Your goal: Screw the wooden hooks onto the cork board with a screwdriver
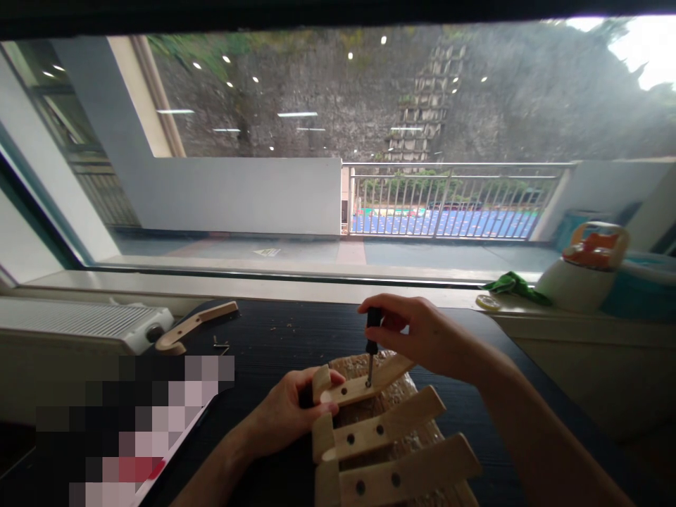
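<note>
My right hand (404,322) is closed around the black handle of a screwdriver (372,331), which stands upright. Its tip meets a screw at one of the holes in the farthest wooden hook (351,391). With my left hand (288,405) I grip the curved end of that same hook, pressing it to a rough, bark-like wooden board (359,364). Nearer to me, a middle wooden hook (391,420) and a front wooden hook (417,468) lie across the board, each with two dark holes. Part of the board is hidden beneath the hooks.
A loose wooden hook (198,322) lies on the dark table (296,338) at the far left, with several screws (220,345) near it. A white radiator (89,320) borders the left. On the sill at right are a green cloth (512,285) and a white container (573,278).
</note>
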A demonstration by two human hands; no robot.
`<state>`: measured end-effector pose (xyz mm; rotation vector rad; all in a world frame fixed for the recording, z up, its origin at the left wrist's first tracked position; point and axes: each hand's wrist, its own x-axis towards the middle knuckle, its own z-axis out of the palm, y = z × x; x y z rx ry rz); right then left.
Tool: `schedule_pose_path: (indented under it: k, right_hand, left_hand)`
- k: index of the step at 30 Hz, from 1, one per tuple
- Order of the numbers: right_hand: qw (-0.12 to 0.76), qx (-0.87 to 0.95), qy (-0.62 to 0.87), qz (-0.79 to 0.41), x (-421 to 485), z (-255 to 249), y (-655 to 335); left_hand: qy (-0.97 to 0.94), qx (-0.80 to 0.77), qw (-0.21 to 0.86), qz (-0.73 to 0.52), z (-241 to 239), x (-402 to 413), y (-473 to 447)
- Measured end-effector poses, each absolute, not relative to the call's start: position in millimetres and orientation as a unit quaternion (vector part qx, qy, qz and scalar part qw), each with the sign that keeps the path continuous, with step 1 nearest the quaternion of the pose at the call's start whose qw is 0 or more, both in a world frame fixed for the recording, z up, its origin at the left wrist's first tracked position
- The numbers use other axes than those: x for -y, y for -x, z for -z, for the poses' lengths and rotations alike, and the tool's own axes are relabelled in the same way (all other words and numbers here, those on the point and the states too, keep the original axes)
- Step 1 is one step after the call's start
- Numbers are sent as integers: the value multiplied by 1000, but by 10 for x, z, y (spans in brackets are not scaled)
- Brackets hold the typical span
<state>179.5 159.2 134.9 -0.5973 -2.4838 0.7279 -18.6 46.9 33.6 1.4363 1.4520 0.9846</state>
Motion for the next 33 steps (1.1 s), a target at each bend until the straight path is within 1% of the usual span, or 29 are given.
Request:
schedule_pose_path:
  k: [10,17,23,28,33]
  right_hand:
    - [220,908,206,-290,-1589,-1355,-1810]
    - [236,907,227,-266,-1607,-1324,-1778]
    - [232,915,220,-246,-1598,-1316,-1797]
    - [223,918,207,-253,-1588,-1304,-1808]
    - [224,917,225,-243,-1591,-1329,-1799]
  left_hand:
    - [-556,-565,458,-402,-308,-461,195]
    - [-566,-556,454,-404,-294,-474,207]
    - [-563,-561,455,-403,-292,-464,206]
    - [-562,-562,454,-403,-298,-477,206]
    - [-566,-563,450,-400,-300,-474,206]
